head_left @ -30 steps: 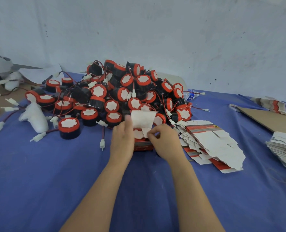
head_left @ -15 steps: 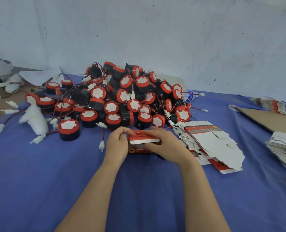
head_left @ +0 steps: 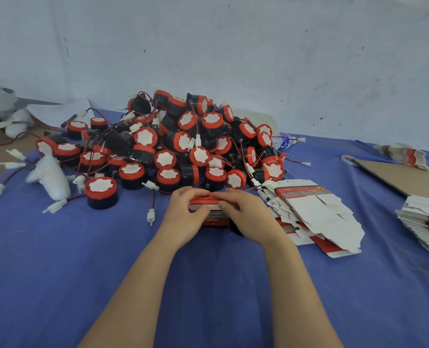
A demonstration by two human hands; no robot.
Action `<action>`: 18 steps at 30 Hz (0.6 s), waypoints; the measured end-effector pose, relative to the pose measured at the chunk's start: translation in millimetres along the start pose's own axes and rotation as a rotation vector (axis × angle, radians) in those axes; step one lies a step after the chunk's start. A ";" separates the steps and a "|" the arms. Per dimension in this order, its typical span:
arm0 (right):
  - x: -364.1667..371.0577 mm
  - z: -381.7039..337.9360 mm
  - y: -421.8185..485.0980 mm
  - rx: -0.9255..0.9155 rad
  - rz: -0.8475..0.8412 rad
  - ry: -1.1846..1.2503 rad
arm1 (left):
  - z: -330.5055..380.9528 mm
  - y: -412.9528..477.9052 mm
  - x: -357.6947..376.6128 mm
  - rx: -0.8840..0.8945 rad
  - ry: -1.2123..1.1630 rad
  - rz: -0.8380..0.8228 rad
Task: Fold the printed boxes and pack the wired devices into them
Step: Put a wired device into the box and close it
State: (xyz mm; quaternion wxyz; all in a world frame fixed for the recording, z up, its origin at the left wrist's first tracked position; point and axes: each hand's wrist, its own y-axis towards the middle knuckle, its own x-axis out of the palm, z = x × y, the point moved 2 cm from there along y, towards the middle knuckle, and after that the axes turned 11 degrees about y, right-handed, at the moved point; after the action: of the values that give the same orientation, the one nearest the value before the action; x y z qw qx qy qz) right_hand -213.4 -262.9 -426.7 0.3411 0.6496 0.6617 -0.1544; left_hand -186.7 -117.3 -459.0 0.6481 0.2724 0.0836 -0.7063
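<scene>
A scuffed pale wall (head_left: 233,59) stands behind the counter (head_left: 57,272), which is covered in blue cloth. In the middle of the frame both my hands are together, clamped on one printed box (head_left: 214,220). It sits on the cloth just in front of the heap. My left hand (head_left: 183,217) grips its left end and my right hand (head_left: 248,214) its right end. The fingers of both curl over the red top, and the thumbs meet on the near side. Whether a device lies inside I cannot tell.

Right behind the box, the pile of wired devices (head_left: 190,146) rises toward the wall: black drums with red rims, white faces, red leads and white plugs. One device (head_left: 100,192) stands apart at the lower left of the pile, near a white foam lump (head_left: 51,177).

Just right of my right hand lies a fanned stack of flat boxes (head_left: 316,212). A second stack (head_left: 426,222) sits at the right edge, below a brown cardboard sheet (head_left: 406,177).
</scene>
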 end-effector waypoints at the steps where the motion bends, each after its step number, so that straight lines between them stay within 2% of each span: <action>1: -0.1 0.3 0.2 0.027 0.026 0.022 | 1.8 -0.1 0.7 -0.027 -0.021 0.004; 6: 1.9 -0.1 1.1 0.127 0.138 0.074 | 8.5 1.1 2.9 -0.203 -0.246 0.056; 13: 10.6 -8.0 6.1 0.205 0.201 0.026 | 4.3 -3.5 17.6 -0.229 -0.175 0.084; 18: 9.7 -8.9 4.6 0.203 0.181 0.004 | 4.3 -2.6 16.1 -0.217 -0.136 0.073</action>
State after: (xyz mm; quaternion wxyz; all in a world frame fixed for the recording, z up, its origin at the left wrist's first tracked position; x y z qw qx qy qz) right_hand -210.5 -249.3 -425.5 0.2849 0.7381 0.5819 -0.1880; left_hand -190.6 -132.9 -464.0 0.7033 0.1550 0.1051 -0.6858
